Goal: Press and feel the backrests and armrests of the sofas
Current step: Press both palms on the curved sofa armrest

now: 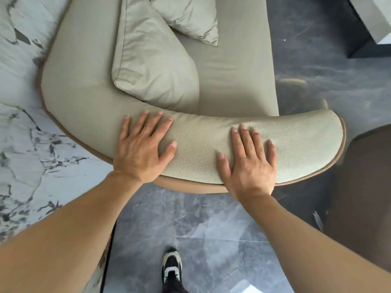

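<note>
Both hands lie flat and open, palms down, on the padded armrest [211,149] of a pale green sofa [232,77], which curves across the middle of the frame from the left edge to a rounded end at centre right. The left hand [141,149] rests on the armrest left of centre with its fingers spread; the right hand [251,159] rests right of centre, fingers close together and pointing up the frame. Neither hand grips anything. The pebbled cover creases faintly by the right fingertips, which suggests some downward pressure. The backrest [80,66] runs up the left side of the frame, with a large cushion [156,66] leaning against it and a smaller pillow [190,17] at the top. The step in hand appears to be pressing the armrest. The backrest looks untouched, so the next move probably calls for shifting both palms toward upper left.
</note>
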The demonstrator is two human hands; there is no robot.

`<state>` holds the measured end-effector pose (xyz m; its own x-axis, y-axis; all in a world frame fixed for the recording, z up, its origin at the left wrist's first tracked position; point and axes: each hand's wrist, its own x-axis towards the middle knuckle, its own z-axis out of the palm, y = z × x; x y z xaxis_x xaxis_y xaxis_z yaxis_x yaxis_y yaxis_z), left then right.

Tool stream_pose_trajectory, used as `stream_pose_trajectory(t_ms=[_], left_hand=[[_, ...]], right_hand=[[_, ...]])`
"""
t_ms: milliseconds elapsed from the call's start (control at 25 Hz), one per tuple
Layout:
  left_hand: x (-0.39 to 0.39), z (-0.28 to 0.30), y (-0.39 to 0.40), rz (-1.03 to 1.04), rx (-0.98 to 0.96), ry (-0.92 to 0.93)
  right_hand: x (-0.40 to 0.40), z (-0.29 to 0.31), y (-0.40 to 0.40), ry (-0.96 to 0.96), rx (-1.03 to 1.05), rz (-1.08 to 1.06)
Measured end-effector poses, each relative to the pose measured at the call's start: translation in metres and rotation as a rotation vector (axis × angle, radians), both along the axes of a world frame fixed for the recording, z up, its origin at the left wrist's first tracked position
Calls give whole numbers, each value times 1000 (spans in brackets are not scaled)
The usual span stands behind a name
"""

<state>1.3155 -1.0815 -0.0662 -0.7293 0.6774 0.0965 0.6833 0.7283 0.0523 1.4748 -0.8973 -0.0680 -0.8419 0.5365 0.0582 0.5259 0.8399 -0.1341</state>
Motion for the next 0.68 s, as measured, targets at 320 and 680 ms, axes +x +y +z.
stream_pose_trajectory(t_ms=[320, 680], left_hand=[[-2, 4, 8, 42, 11, -24], [-20, 6, 25, 46, -13, -41]], right_hand=[[-6, 2, 8, -9, 21, 10], [-26, 2, 25, -9, 36, 13]])
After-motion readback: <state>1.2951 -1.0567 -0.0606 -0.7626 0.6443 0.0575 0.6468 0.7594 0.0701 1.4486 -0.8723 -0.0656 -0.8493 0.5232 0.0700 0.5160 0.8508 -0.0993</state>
